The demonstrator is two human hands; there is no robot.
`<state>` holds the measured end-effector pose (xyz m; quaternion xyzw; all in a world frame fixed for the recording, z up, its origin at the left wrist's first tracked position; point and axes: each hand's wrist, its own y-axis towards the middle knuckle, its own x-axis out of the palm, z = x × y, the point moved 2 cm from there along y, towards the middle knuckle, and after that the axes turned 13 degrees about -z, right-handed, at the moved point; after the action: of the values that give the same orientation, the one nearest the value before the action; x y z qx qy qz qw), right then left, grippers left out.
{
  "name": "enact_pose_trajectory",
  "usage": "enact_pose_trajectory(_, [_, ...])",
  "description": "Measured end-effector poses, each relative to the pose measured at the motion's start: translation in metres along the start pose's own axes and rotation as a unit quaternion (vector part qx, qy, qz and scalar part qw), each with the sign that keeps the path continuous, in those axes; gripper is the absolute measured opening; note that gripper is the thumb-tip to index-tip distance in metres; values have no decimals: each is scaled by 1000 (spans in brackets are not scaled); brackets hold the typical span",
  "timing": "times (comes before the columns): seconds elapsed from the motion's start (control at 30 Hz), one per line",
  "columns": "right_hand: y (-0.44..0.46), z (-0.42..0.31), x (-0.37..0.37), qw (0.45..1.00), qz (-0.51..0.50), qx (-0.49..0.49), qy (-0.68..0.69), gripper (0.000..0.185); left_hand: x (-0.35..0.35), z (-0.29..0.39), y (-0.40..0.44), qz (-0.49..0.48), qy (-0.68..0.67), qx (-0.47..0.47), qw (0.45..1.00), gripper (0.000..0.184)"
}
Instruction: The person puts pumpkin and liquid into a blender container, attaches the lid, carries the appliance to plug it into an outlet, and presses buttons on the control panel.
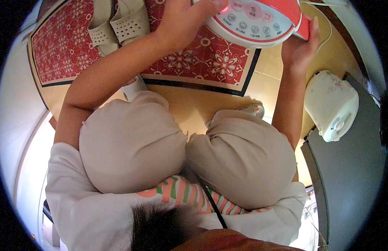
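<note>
At the top edge of the head view is a red-and-white kitchen appliance (248, 23) with a curved control panel of round icons and lettering. A red light glows near the panel's left end. My left hand (183, 21) reaches in from the left, a fingertip on the panel beside that light; its other fingers are mostly cut off by the frame. My right hand (300, 50) is wrapped against the appliance's right side, by a red projecting part. The upper part of the appliance lies outside the view.
Under the appliance lies a red patterned mat (181, 62) with a dark border. Beige perforated slippers (129, 21) sit on it. To the right, a white floral appliance, probably a rice cooker (331, 104), stands by a dark grey panel (353, 167). My bent knees fill the middle.
</note>
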<state>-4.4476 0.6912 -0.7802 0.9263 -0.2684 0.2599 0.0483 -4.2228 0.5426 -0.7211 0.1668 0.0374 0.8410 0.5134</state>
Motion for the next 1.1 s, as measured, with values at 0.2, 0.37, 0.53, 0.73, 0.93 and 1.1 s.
enact_pose_trajectory(0.2, [2,2,-8,1000,-14,-5,-3,46,-2,-2,0,-7,19,-2,1000,84])
enact_pose_trajectory(0.37, [3,3,-10,1000,-8,-10,3,46,1,1,-1,11,17,-23,1000,87])
enact_pose_trajectory(0.53, [1,0,-2,1000,18,0,-13,45,2,6,0,3,41,-34,999,86])
enact_pose_trajectory(0.73, [0,0,5,999,36,11,8,45,-4,7,-1,-35,54,-21,998,84])
enact_pose_trajectory(0.93, [-3,-5,18,1000,16,14,7,44,-10,10,-4,-56,63,-64,994,86])
enact_pose_trajectory(1.1, [-2,-4,7,999,7,23,23,41,-8,20,-3,-38,51,-118,991,89])
